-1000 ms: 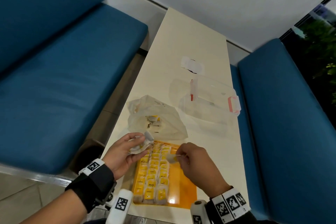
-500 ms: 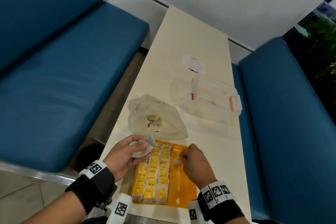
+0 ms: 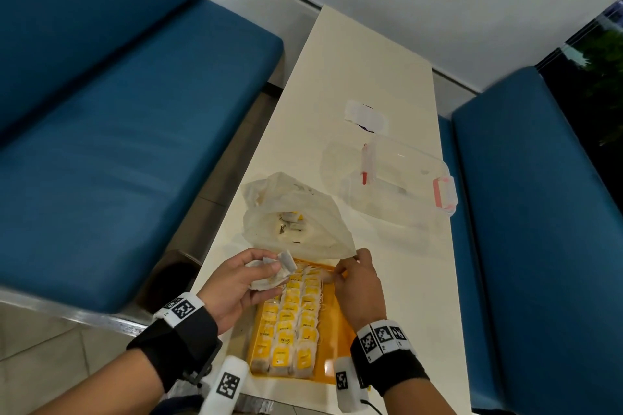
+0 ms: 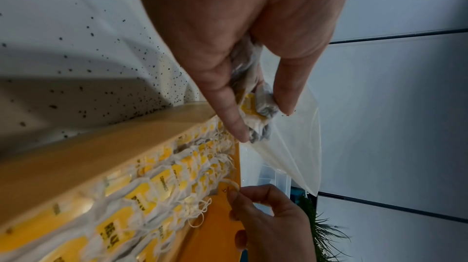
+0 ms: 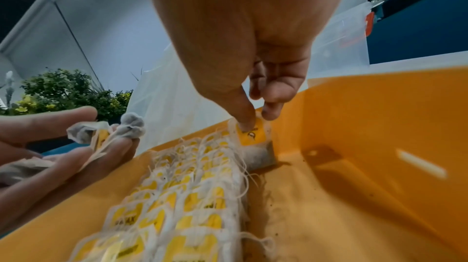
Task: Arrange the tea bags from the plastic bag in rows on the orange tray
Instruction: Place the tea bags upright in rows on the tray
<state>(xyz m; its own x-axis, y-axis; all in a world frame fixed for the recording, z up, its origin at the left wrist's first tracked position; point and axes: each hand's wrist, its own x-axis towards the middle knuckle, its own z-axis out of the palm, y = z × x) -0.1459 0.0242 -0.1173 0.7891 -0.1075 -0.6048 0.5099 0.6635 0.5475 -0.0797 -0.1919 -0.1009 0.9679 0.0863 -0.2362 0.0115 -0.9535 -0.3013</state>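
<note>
— Where the third row ends at the far side of the orange tray [image 3: 337,327], what is the right hand [image 3: 357,283] doing?

— Its thumb and forefinger pinch one tea bag [image 5: 255,142] by the yellow tag, right at the tray's far wall, with the bag's lower end resting on the tray floor. The other fingers are curled in behind.

— And the rest of the tea bags?

— Rows of tea bags [image 3: 290,323] lie flat on the left part of the tray, yellow tags up, strings trailing toward the right. The right part of the tray floor is bare orange with some dark specks.

— The left hand [image 3: 236,283]?

— Held just over the tray's far left corner, fingers curled round a loose bunch of tea bags [image 3: 273,271]; thumb and forefinger close on them in the left wrist view.

— Where is the plastic bag [image 3: 296,219]?

— On the table [image 3: 364,71], just beyond the tray, its near edge touching or overlapping the tray's far rim; I cannot tell which. A few bags still show through it.

— Anything further out?

— A clear plastic box [image 3: 397,185] with pink latches lies beyond and to the right. Blue benches [image 3: 118,128] run along both sides of the table.
</note>
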